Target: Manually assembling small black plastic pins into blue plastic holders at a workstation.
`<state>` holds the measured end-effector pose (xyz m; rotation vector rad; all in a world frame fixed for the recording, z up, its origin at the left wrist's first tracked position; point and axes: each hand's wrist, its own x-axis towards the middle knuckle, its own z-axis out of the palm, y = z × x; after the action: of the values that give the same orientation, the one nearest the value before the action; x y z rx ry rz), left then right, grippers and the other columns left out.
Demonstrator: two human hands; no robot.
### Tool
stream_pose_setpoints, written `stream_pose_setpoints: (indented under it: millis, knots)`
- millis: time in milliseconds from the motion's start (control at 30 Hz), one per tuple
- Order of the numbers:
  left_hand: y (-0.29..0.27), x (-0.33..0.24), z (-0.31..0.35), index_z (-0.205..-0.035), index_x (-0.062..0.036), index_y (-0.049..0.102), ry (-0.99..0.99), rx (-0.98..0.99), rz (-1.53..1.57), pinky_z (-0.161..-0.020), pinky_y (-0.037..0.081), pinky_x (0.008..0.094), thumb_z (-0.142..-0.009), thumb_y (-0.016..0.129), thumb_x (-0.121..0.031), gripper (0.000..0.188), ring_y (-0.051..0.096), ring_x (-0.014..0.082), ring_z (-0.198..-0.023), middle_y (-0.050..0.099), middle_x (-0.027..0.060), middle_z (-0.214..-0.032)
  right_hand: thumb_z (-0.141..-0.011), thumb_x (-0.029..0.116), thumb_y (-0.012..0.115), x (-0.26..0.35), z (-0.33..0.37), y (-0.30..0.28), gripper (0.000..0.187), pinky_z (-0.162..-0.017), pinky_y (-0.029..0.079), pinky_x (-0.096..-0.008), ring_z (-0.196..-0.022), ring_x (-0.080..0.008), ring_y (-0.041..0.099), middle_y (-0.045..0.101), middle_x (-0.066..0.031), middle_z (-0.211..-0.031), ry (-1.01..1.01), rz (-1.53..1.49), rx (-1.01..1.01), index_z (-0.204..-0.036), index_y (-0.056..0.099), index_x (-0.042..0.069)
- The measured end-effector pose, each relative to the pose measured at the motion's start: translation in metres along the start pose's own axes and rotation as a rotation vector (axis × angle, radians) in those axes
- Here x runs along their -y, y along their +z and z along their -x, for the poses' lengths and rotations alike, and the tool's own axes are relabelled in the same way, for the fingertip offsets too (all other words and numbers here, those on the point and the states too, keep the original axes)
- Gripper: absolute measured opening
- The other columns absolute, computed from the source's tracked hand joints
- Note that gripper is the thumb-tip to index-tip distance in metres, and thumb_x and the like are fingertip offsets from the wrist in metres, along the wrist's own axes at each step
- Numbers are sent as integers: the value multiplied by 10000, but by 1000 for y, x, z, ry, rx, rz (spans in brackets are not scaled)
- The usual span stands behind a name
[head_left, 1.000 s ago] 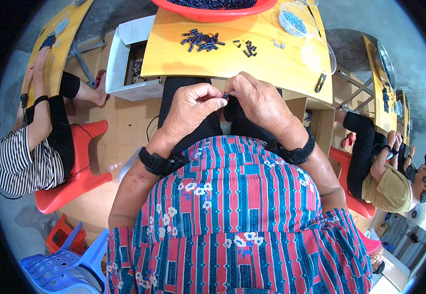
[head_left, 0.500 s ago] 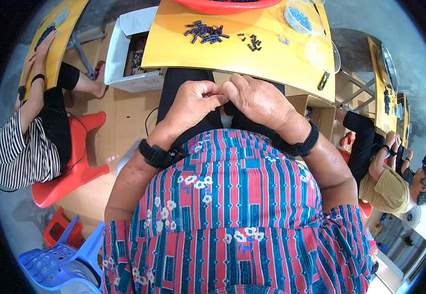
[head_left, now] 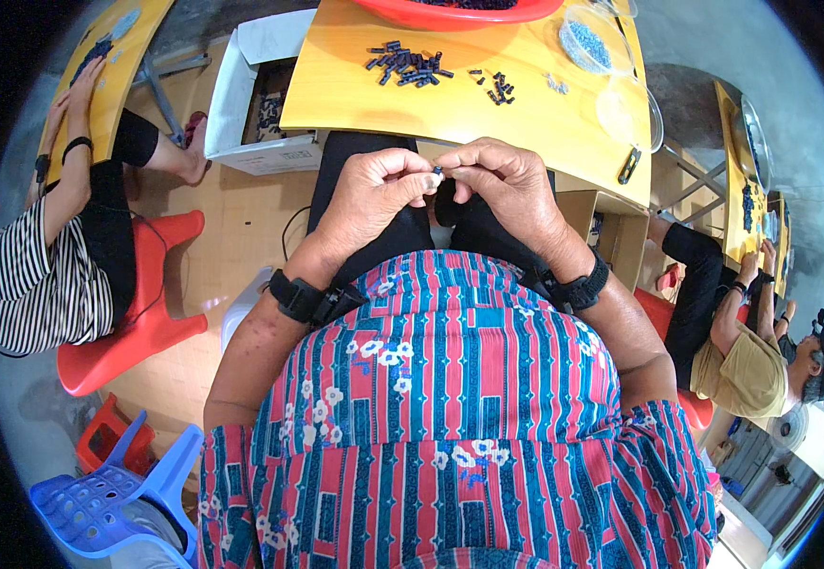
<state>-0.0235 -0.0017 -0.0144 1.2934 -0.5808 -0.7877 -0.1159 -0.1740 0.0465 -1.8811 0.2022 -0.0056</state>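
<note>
Just beyond my lap, in front of the table's near edge, my left hand (head_left: pixel 379 199) pinches a small dark piece (head_left: pixel 437 171) between thumb and forefinger. My right hand (head_left: pixel 511 185) meets it from the other side, thumb and forefinger closed at the same piece. Most of the piece is covered by fingertips. On the yellow table (head_left: pixel 488 128) ahead lies a pile of short dark cylinders (head_left: pixel 407 64). To its right are several smaller dark pieces (head_left: pixel 499 89) and a few tiny clear bits (head_left: pixel 556 83).
A red basin (head_left: pixel 459 13) stands at the table's far side. At right are a clear bowl of blue beads (head_left: pixel 587 45), a clear container (head_left: pixel 620 112) and a black tool (head_left: pixel 628 165). A white box (head_left: pixel 265 156) sits left of the table. Co-workers (head_left: pixel 46 280) (head_left: pixel 739 365) sit on both sides.
My hands have drawn slightly apart and the right has turned, so the small dark piece now shows between the fingertips. The view has shifted slightly. The co-worker's hands at right have moved.
</note>
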Motion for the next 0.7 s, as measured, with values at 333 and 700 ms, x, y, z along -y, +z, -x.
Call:
stream_pose_setpoints:
  millis: [333,700]
  knots:
    - [2,6,-1,-937,32,667,-3,-41,90,-647,498,210,-897,643,-96,136,594,69,-727,658,34,-809,-820,-90,565,-4,1,3,277,-626,530,-260,-672,-126,623,639,-56,-831,-120,65,-29,-1021,702,41]
    - [-5,7,-6,-940,11,656,16,-78,-34,-693,510,221,-875,653,-37,80,593,70,-762,645,10,-846,-722,-30,669,-3,-5,0,274,-738,542,-352,-838,-287,655,655,-120,-897,-389,351,-17,-982,678,56]
